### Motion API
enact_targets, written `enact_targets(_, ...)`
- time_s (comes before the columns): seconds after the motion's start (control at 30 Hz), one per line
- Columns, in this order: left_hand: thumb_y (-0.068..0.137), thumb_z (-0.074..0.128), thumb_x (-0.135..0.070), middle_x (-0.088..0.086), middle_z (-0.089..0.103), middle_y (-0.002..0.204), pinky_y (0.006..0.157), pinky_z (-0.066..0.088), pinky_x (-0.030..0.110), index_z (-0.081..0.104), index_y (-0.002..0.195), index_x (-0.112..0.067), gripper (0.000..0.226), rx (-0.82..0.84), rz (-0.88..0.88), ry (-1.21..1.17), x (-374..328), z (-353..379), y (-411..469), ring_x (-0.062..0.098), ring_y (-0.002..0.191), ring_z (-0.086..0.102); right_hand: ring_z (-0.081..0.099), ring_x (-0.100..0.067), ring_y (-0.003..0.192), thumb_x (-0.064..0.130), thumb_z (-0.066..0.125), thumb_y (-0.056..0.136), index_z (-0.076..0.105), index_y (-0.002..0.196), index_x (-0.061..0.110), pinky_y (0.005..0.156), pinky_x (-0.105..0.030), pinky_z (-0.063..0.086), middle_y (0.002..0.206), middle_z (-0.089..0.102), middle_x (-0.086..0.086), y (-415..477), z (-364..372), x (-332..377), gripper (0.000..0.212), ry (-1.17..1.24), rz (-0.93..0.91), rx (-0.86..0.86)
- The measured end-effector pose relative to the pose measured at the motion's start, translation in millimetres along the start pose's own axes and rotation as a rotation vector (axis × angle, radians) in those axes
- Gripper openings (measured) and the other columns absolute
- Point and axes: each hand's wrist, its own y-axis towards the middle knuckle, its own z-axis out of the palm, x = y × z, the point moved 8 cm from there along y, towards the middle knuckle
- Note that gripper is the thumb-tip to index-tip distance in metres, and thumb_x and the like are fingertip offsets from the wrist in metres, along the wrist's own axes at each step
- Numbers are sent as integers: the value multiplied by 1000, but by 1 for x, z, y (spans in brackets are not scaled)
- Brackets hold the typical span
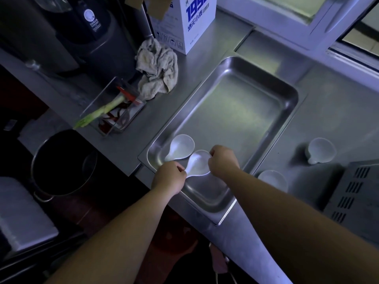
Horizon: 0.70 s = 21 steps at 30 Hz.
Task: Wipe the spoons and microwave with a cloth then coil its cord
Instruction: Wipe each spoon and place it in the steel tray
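Observation:
Two white ceramic spoons are at the near-left corner of a steel tray. The nearer spoon is held over the tray: my left hand pinches its handle end and my right hand grips the bowl's far edge. The second spoon lies in the tray just beyond, untouched. A crumpled beige cloth sits on the counter at the back left, apart from both hands. The grey vented microwave shows at the right edge; its cord is not visible.
Two small white bowls stand right of the tray. A clear box with a green onion lies left of it, a white carton behind. A dark pot sits below the counter edge at left.

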Motion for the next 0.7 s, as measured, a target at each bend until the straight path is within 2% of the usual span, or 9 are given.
enact_targets(0.17,87,62,-24,-9,75,90,67,48,27,71,83,-30,11,-7,-25,-24,-1,0,2,20,84,69,65,-33,102,3,52,87,69,106,8,77,-28,47,110,70,-14,7,0,3,26,10,-7,7)
enact_targets(0.27,87,62,-23,-9,73,88,69,53,28,66,78,-31,14,-10,-35,-18,-1,-2,2,21,83,69,65,-33,102,4,52,87,69,107,9,75,-27,45,110,70,-13,10,1,4,26,19,-10,11)
enact_targets(0.4,87,62,-23,-10,72,87,70,55,29,70,88,-30,11,-26,-59,-28,4,-7,4,19,80,68,65,-33,100,4,51,87,68,107,10,72,-26,42,109,69,-13,14,7,8,27,32,-26,18)
enact_targets(0.7,88,62,-23,-5,73,90,63,45,27,71,91,-26,10,-45,-88,-30,9,-13,7,22,83,68,65,-33,103,8,54,87,67,106,10,77,-27,46,110,70,-13,23,15,19,23,-7,-81,50)
